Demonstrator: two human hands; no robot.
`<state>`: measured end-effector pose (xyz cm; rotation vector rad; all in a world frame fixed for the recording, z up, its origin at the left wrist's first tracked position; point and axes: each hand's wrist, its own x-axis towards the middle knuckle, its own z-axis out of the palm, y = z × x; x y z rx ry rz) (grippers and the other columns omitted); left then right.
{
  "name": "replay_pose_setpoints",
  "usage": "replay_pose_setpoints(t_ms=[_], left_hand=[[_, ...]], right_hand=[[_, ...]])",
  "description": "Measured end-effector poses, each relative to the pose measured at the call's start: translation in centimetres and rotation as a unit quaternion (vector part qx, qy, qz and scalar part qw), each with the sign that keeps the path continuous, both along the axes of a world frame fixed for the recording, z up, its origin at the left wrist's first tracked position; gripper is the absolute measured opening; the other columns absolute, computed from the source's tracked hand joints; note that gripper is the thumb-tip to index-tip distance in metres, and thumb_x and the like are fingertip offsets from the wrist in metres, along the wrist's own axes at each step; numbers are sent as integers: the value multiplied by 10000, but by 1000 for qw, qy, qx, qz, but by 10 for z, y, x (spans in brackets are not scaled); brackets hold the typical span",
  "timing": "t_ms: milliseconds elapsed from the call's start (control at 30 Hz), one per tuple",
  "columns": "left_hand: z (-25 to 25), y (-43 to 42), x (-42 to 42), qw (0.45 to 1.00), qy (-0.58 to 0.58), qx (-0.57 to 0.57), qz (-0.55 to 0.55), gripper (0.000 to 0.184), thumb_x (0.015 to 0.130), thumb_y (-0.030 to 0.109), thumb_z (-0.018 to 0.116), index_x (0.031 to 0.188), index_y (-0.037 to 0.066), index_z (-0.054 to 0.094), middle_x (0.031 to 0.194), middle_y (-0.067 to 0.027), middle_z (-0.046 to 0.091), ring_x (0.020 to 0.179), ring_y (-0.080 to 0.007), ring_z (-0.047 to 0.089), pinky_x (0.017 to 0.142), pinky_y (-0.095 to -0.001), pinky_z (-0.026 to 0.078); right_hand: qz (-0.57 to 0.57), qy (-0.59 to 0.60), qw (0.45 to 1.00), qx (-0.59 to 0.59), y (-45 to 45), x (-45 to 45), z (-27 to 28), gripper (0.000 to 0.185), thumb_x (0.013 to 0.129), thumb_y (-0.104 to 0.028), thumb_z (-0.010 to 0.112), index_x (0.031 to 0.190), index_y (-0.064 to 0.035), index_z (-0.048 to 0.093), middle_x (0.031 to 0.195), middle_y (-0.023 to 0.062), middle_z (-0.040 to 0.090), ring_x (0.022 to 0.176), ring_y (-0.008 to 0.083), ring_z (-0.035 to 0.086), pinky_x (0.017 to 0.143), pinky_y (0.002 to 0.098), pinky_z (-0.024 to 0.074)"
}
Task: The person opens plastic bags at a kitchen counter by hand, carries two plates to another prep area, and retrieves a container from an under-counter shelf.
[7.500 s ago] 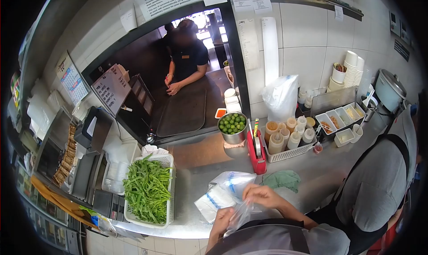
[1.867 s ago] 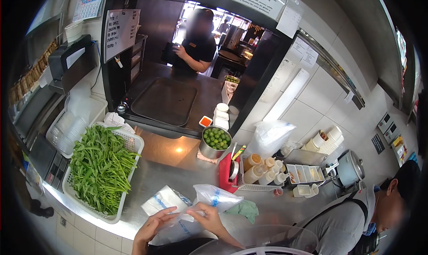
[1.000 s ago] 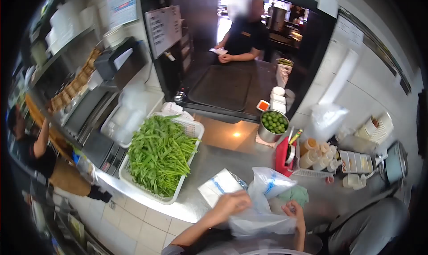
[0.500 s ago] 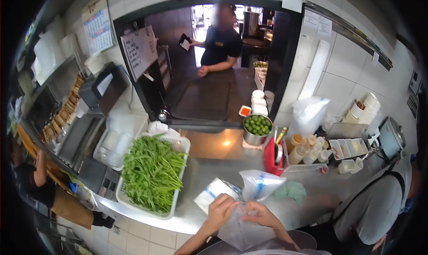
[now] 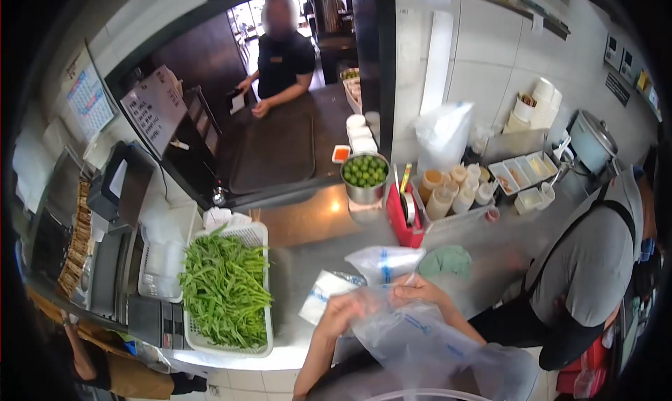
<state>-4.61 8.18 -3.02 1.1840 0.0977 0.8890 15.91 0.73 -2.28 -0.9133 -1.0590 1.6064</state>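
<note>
No legible text, blurred handwriting on whiteboard (image 5: pixel 154 112), tiny print on calendar (image 5: pixel 91 103), unreadable blue marks on held bag (image 5: pixel 409 334)

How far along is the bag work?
Done, by the look of it: the clear bag is unfolded and spread loosely between the hands. In hand: left hand and right hand both grip its upper edge; can't tell if its mouth is open. Left: no contents or knot visible, so likely any filling and closing. A folded white pack lies on the counter too.

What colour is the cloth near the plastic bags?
Green; the cloth shows best in the head view.
</note>
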Motion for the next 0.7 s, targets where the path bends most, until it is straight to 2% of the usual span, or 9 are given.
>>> replay_pose_setpoints(t_ms=[67, 133, 200, 267, 300, 433, 533, 567, 700], left_hand=[[9, 11, -8, 968, 9, -224, -113, 250, 923, 208, 468, 821, 6, 574, 701, -10, 561, 573, -81, 530, 543, -212, 430], [22, 26, 2, 974, 89, -90, -186, 206, 920, 176, 473, 882, 0, 573, 701, -10, 560, 573, -74, 529, 522, -212, 432], [29, 22, 9, 967, 130, -33, -216, 161, 901, 131, 498, 905, -10, 576, 740, -32, 568, 563, -75, 530, 484, -212, 427], [44, 23, 19, 970, 132, -24, -203, 107, 867, 73, 545, 890, -24, 584, 817, -77, 585, 543, -83, 536, 429, -214, 415], [45, 24, 22, 982, 132, 35, -133, 80, 821, 2, 584, 897, -25, 587, 964, -102, 568, 648, -81, 574, 463, -196, 449], [37, 20, 33, 929, 233, 164, 234, 119, 820, 72, 604, 932, 41, 582, 1131, -128, 519, 486, -60, 468, 443, -201, 376], [13, 25, 48, 901, 271, 154, 302, 146, 840, 93, 580, 968, 50, 524, 1146, -138, 517, 495, -81, 479, 456, -213, 387], [7, 22, 51, 925, 274, 74, 251, 152, 869, 125, 543, 988, 61, 472, 1034, -141, 570, 522, -111, 498, 478, -241, 402], [21, 20, 50, 897, 379, 43, 223, 141, 894, 155, 506, 986, 59, 460, 855, -124, 606, 596, -140, 547, 505, -260, 415]], right_hand=[[121, -147, 979, 69, 3, 15, -3, 218, 823, -190, 618, 865, 22, 642, 724, 73, 625, 623, 106, 561, 537, 215, 426], [92, 45, 987, 121, -2, 44, -10, 198, 806, -163, 629, 850, 30, 635, 719, 99, 625, 561, 131, 555, 446, 221, 397], [-58, 288, 941, 167, -12, 38, -6, 174, 797, -138, 624, 844, 29, 635, 754, 111, 631, 524, 158, 552, 400, 221, 377], [-87, 226, 951, 192, -8, 39, 7, 154, 810, -122, 604, 844, 26, 630, 771, 105, 632, 559, 151, 561, 449, 209, 400], [-100, 196, 953, 211, -3, 39, 14, 145, 816, -114, 594, 844, 25, 628, 779, 102, 632, 577, 148, 565, 473, 203, 411], [-314, -145, 927, 143, 15, 17, 42, 82, 851, -57, 533, 829, 8, 578, 702, 28, 572, 593, 49, 483, 552, 177, 371], [-370, -59, 922, 94, 27, 4, 43, 33, 849, -42, 535, 838, -19, 514, 673, -7, 530, 562, 24, 446, 527, 170, 360], [-359, -44, 929, 81, 29, 5, 45, 90, 844, -48, 549, 863, -48, 462, 672, -21, 513, 565, 21, 451, 523, 164, 364], [-333, -70, 940, 34, 34, 23, 5, 91, 840, -72, 558, 875, -59, 475, 680, -22, 509, 567, 25, 451, 510, 172, 363]])
